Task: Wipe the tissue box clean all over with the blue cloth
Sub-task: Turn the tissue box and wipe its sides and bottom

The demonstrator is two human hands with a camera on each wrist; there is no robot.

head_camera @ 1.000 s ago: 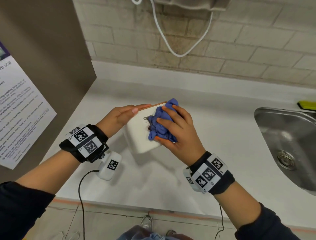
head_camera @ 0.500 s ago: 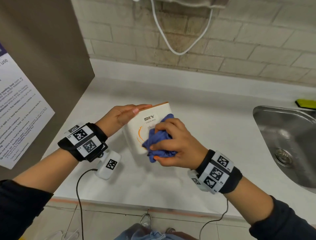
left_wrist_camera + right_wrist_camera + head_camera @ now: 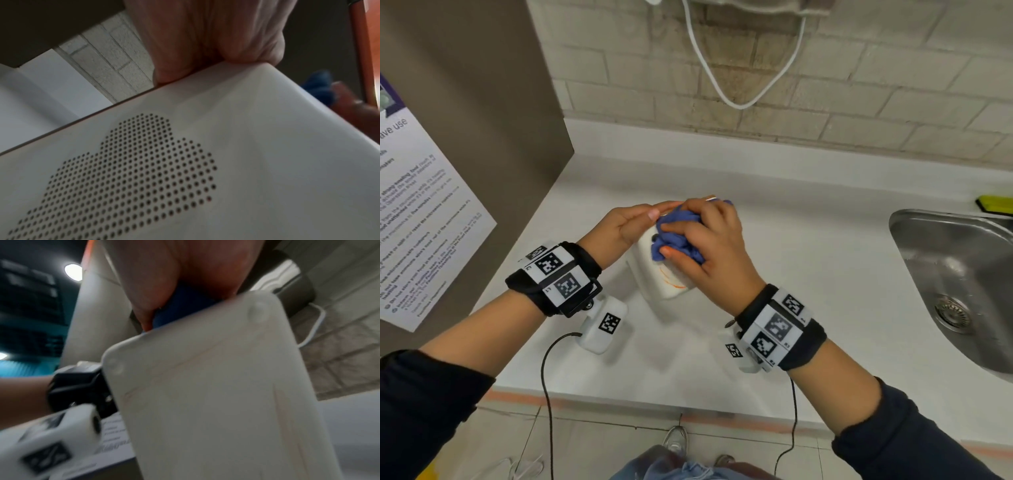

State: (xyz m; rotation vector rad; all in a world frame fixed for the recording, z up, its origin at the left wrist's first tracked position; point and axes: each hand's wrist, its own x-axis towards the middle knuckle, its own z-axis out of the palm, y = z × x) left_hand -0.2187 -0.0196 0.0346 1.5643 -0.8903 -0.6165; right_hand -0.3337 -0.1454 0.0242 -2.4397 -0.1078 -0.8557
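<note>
The white tissue box (image 3: 667, 277) is tilted up above the white counter (image 3: 808, 274), its near face toward me. My left hand (image 3: 635, 222) grips its upper left edge, fingers wrapped over the top. My right hand (image 3: 705, 240) holds the bunched blue cloth (image 3: 674, 236) and presses it on the upper part of the near face. In the left wrist view the box side (image 3: 185, 162) shows a dotted cloud pattern, with the blue cloth (image 3: 318, 86) peeking past the corner. The right wrist view is blurred: box underside (image 3: 216, 386) and the blue cloth (image 3: 185, 305) under my palm.
A steel sink (image 3: 962, 274) sits at the right with a yellow sponge (image 3: 996, 204) behind it. A brown panel with a printed notice (image 3: 424, 222) stands at the left. A white cable (image 3: 739, 85) hangs on the brick wall. Bare counter lies between the box and the sink.
My right hand has swept the cloth from the lower part of the box face back up to its top edge. The left hand keeps its hold.
</note>
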